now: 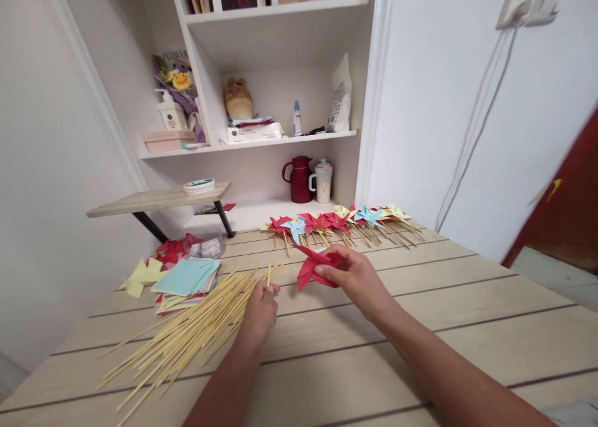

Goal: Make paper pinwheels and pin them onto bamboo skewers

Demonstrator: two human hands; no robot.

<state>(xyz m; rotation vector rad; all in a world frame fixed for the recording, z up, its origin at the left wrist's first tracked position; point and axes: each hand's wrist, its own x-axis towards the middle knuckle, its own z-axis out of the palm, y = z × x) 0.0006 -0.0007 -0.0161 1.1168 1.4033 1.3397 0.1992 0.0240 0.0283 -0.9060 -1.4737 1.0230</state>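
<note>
My right hand pinches a red paper pinwheel between thumb and fingers, held above the table with no stick seen on it. My left hand is closed around a thin wooden stick, whose short upper end pokes out above the fingers. Beside that hand, a loose pile of wooden sticks lies fanned out on the table. Past both hands, several finished pinwheels on sticks lie in a row in red, yellow and light blue.
Coloured paper squares are stacked at left, near a yellow pinwheel head, red ones and a clear plastic box. A small raised shelf stands behind them. A red jug and a cup stand at the back.
</note>
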